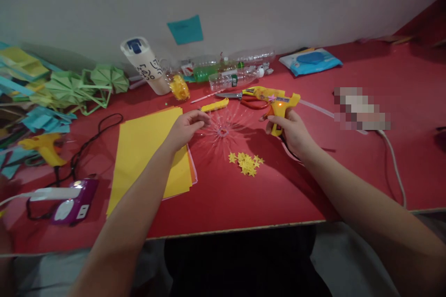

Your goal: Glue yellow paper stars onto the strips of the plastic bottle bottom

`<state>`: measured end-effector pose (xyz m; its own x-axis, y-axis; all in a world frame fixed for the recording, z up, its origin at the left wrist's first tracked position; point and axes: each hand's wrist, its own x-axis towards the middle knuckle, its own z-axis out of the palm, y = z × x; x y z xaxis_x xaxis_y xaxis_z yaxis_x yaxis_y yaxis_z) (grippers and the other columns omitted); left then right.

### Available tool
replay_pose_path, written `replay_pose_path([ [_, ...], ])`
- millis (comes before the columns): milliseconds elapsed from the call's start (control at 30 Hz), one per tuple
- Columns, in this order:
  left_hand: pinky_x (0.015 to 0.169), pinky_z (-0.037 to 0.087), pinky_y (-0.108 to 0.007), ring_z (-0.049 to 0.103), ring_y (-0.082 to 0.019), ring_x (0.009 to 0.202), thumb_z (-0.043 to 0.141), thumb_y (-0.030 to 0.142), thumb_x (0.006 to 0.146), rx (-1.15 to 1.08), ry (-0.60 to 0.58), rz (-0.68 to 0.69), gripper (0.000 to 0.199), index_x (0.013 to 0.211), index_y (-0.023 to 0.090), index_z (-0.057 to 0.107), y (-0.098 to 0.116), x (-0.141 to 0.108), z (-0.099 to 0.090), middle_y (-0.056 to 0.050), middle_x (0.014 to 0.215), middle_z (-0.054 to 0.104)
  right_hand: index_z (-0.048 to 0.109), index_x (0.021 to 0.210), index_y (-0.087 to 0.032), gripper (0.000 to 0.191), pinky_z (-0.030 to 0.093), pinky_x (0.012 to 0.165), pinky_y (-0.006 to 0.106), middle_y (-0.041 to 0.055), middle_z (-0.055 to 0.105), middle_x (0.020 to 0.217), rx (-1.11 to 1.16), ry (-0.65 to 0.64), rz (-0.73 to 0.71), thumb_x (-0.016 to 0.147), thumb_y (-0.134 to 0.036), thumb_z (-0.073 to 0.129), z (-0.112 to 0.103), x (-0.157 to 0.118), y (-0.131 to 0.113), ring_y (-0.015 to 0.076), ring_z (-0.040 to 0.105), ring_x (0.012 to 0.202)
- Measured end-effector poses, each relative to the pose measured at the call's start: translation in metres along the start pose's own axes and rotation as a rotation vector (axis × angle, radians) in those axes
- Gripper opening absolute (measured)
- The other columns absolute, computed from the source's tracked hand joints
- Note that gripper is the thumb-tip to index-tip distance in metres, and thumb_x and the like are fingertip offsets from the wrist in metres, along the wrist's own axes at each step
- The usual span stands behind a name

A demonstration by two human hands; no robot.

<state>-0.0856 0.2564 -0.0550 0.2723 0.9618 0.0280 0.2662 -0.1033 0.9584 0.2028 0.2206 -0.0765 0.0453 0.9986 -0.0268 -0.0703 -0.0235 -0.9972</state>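
A clear plastic bottle piece, cut into thin strips that spread out like rays, lies on the red table. My left hand is at its left side, fingers bent and closed on the end of a strip; the fingertips are hard to make out against the clear plastic. In my right hand is a yellow glue gun, its small orange light lit and its nozzle pointing left over the plastic. A clear glue stick sticks out of its back. Small yellow stars lie heaped in front of the plastic piece.
Yellow paper sheets lie under my left arm. Behind are a yellow cutter, scissors, plastic bottles, a white tumbler and a wipes pack. Left are another glue gun and a purple power strip.
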Motion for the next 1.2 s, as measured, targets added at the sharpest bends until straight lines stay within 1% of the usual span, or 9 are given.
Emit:
replay_pose_path([
  [267, 0.091, 0.053, -0.037, 0.069, -0.018, 0.089, 0.064, 0.018, 0.072, 0.029, 0.025, 0.048, 0.015, 0.086, 0.017, 0.068, -0.004, 0.001, -0.002, -0.004, 0.089, 0.073, 0.051, 0.085, -0.025, 0.027, 0.042, 0.053, 0.029, -0.0025, 0.066, 0.077, -0.026, 0.043, -0.027, 0.066, -0.03, 0.069, -0.004, 0.011, -0.001, 0.0104, 0.052, 0.051],
  [433, 0.089, 0.05, -0.031, 0.063, -0.016, 0.089, 0.065, 0.018, 0.076, 0.312, 0.445, 0.34, 0.027, 0.103, 0.021, 0.064, 0.021, -0.017, -0.009, -0.003, 0.101, 0.068, 0.055, 0.093, -0.026, 0.037, 0.049, 0.062, 0.033, -0.0002, 0.069, 0.09, -0.03, 0.026, -0.066, 0.061, -0.028, 0.073, -0.004, 0.009, 0.0, 0.013, 0.057, 0.062],
  [467, 0.083, 0.051, -0.029, 0.062, -0.015, 0.085, 0.063, 0.019, 0.08, 0.404, 0.467, 0.369, 0.024, 0.104, 0.022, 0.063, 0.03, -0.026, -0.005, -0.002, 0.098, 0.067, 0.055, 0.094, -0.026, 0.037, 0.048, 0.061, 0.033, 0.0, 0.069, 0.09, -0.04, 0.018, -0.068, 0.061, -0.027, 0.073, -0.004, 0.008, -0.001, 0.0124, 0.055, 0.06],
  [533, 0.072, 0.049, -0.027, 0.059, -0.013, 0.072, 0.056, 0.022, 0.088, 0.572, 0.333, 0.403, 0.015, 0.1, 0.023, 0.064, 0.047, -0.045, 0.009, 0.001, 0.083, 0.065, 0.054, 0.091, -0.025, 0.034, 0.044, 0.055, 0.032, -0.0001, 0.068, 0.086, -0.061, 0.017, -0.064, 0.061, -0.027, 0.071, -0.004, 0.007, -0.002, 0.011, 0.049, 0.055],
  [633, 0.062, 0.045, -0.026, 0.057, -0.013, 0.066, 0.05, 0.022, 0.094, 0.796, -0.217, 0.622, 0.017, 0.088, 0.02, 0.065, 0.057, -0.07, 0.044, -0.001, 0.074, 0.065, 0.053, 0.087, -0.025, 0.03, 0.039, 0.051, 0.031, -0.0012, 0.065, 0.077, -0.067, 0.038, -0.052, 0.06, -0.026, 0.067, -0.005, 0.005, -0.003, 0.0104, 0.046, 0.051],
  [700, 0.059, 0.043, -0.028, 0.057, -0.015, 0.066, 0.043, 0.016, 0.095, 0.986, -0.381, 0.761, 0.025, 0.081, 0.017, 0.064, 0.051, -0.079, 0.068, -0.004, 0.072, 0.064, 0.053, 0.085, -0.025, 0.028, 0.038, 0.051, 0.031, -0.0031, 0.06, 0.069, -0.069, 0.035, -0.046, 0.061, -0.028, 0.067, -0.006, 0.005, -0.003, 0.0107, 0.045, 0.049],
  [833, 0.059, 0.045, -0.03, 0.059, -0.019, 0.07, 0.04, 0.005, 0.091, 1.226, -0.395, 0.761, 0.025, 0.084, 0.013, 0.063, 0.027, -0.083, 0.095, -0.01, 0.079, 0.065, 0.054, 0.083, -0.025, 0.026, 0.039, 0.053, 0.032, -0.0046, 0.053, 0.063, -0.073, 0.018, -0.062, 0.062, -0.032, 0.067, -0.008, 0.003, -0.003, 0.0109, 0.044, 0.05],
  [967, 0.055, 0.044, -0.028, 0.061, -0.02, 0.071, 0.044, 0.004, 0.089, 1.319, -0.344, 0.706, 0.02, 0.087, 0.012, 0.062, 0.017, -0.084, 0.099, -0.01, 0.08, 0.066, 0.055, 0.082, -0.025, 0.026, 0.038, 0.052, 0.031, -0.0052, 0.05, 0.061, -0.079, 0.009, -0.057, 0.062, -0.034, 0.069, -0.009, 0.001, -0.004, 0.0109, 0.044, 0.049],
  [1200, 0.049, 0.043, -0.028, 0.063, -0.022, 0.067, 0.045, -0.001, 0.084, 1.318, -0.397, 0.676, 0.022, 0.079, 0.013, 0.06, 0.019, -0.088, 0.106, -0.01, 0.074, 0.063, 0.057, 0.076, -0.023, 0.021, 0.038, 0.05, 0.029, -0.0045, 0.053, 0.06, -0.055, -0.02, -0.056, 0.062, -0.033, 0.069, -0.008, -0.002, -0.004, 0.0098, 0.045, 0.048],
])
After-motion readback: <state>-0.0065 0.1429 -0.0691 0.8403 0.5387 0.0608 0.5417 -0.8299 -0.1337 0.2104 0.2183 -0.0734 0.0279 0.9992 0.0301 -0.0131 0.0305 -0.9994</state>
